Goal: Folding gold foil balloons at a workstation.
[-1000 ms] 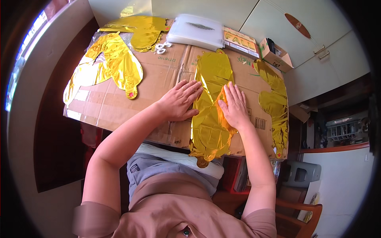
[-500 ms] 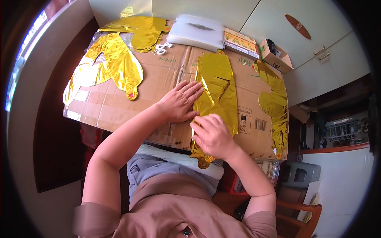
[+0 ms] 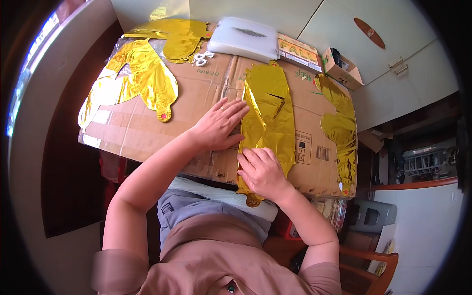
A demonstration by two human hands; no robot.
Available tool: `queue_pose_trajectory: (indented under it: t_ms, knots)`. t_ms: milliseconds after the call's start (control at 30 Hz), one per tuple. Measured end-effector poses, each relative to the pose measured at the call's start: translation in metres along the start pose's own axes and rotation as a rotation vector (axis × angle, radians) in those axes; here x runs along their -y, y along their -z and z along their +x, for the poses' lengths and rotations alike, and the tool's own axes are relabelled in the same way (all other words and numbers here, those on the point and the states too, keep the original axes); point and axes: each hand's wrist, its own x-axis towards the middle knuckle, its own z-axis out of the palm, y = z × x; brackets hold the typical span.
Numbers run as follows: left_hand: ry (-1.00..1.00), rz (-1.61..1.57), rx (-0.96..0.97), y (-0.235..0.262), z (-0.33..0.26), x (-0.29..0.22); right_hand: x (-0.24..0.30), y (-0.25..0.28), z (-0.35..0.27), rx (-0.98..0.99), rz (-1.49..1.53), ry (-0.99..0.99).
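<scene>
On the flattened cardboard sheet (image 3: 196, 93) that covers the table, a long gold foil balloon (image 3: 268, 115) lies deflated and creased, running from the far edge toward the person's lap, with its small tail hanging over the near edge. Both hands rest on or beside it. The left hand (image 3: 220, 125) lies flat and open, palm down on the cardboard, fingers spread, with the fingertips just touching the balloon's left edge. The right hand (image 3: 262, 172) presses on the near end of the balloon, fingers curled loosely downward onto the foil; it grips nothing that can be seen, and looks more like a flat press than a pinch.

To the left, a second gold foil shape (image 3: 135, 81) lies spread on the cardboard, well apart from the hands. A third gold piece (image 3: 179, 34) sits at the far edge, near a small white clip-like item (image 3: 200, 58) whose kind is hard to tell. A fourth strip of gold foil (image 3: 341, 130) runs along the right edge of the cardboard. Beyond the middle balloon stands a white plastic box (image 3: 246, 38), with a flat printed packet (image 3: 299, 51) just beside it and a small open carton (image 3: 343, 69) further right. Pale cabinet doors (image 3: 393, 54) fill the far right corner.
</scene>
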Motion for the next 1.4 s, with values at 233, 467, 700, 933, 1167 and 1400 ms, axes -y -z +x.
queue_pose_trajectory:
  t_ms: [233,467,700,933,1167,1400]
  knots:
    - [0.016,-0.007,0.046,-0.001,-0.009,-0.005,0.004,0.000,-0.002,0.036,0.018,-0.040]
    - [0.026,0.010,0.013,-0.003,-0.009,-0.004,0.008,0.000,-0.002,0.002,-0.045,-0.007]
    - [0.016,0.057,0.055,-0.005,-0.004,-0.004,0.012,-0.001,-0.001,0.006,-0.044,-0.030]
    - [0.041,0.117,0.039,-0.009,0.030,0.032,0.013,-0.002,-0.001,-0.004,-0.034,-0.032]
    - [0.057,0.185,0.075,-0.007,0.061,0.065,0.012,-0.003,-0.002,0.011,-0.013,-0.053]
    - [0.108,0.225,-0.174,-0.014,0.057,0.061,0.013,-0.004,-0.001,-0.001,0.009,-0.056]
